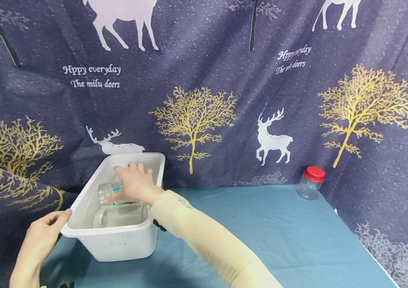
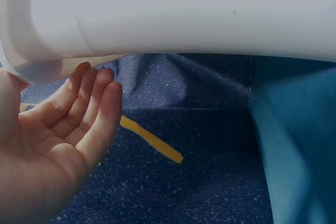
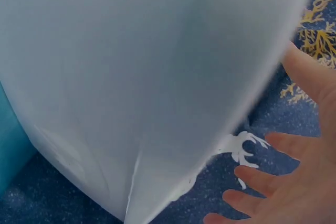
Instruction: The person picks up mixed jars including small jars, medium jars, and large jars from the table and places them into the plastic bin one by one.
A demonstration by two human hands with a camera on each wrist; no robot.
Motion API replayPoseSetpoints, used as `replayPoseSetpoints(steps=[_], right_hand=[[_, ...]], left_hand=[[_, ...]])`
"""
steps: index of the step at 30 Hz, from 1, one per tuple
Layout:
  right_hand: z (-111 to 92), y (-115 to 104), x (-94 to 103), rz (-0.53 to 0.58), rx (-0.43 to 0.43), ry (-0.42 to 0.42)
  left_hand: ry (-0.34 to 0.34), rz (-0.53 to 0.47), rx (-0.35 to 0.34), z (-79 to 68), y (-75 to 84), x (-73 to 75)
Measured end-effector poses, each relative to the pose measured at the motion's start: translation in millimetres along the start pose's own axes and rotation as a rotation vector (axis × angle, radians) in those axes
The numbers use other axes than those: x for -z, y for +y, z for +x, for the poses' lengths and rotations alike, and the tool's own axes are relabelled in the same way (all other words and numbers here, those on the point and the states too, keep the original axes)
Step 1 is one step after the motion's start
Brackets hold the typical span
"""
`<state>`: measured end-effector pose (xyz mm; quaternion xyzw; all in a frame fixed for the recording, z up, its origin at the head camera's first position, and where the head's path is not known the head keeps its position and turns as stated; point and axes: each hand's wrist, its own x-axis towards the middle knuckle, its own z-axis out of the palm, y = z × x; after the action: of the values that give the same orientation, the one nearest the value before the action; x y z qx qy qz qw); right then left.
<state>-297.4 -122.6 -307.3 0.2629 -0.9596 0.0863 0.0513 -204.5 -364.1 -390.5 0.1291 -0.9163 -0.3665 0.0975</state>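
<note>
A white plastic bin stands on the left of the teal tabletop. Two clear glass jars lie on their sides inside it: the far jar has a teal lid, the near jar lies along the front wall. My right hand reaches into the bin with fingers spread over the far jar; whether it touches the glass is hidden. My left hand rests at the bin's near left corner, thumb against the rim. The left wrist view shows the left hand with straight fingers just under the bin's rim. The right wrist view shows the right hand's fingers spread beside the bin wall.
A clear jar with a red lid stands upright at the back right of the teal cloth. A dark blue curtain with deer and gold trees hangs close behind and wraps both sides.
</note>
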Motion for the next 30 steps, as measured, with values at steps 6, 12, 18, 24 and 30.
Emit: replayPoseSetpoints(steps=[6, 12, 18, 24, 30], right_hand=[[-10.5, 10.3, 8.5, 0.044, 0.012, 0.006], [-26.8, 22.5, 14.6, 0.155, 0.045, 0.066], [-46.9, 43.3, 14.8, 0.203, 0.117, 0.200], [-70.0, 74.6, 9.5, 0.189, 0.170, 0.324], [-102.5, 120.4, -6.8, 0.188, 0.262, 0.326]], left_hand=[[0.005, 0.010, -0.007, -0.6, -0.4, 1.4], [0.006, 0.006, 0.000, 0.0, -2.9, 1.5], [0.007, 0.006, 0.000, 0.0, -2.8, -0.9], [-0.012, 0.000, 0.012, 1.2, 0.0, 0.1], [0.008, 0.001, 0.002, 2.1, -2.1, 0.1]])
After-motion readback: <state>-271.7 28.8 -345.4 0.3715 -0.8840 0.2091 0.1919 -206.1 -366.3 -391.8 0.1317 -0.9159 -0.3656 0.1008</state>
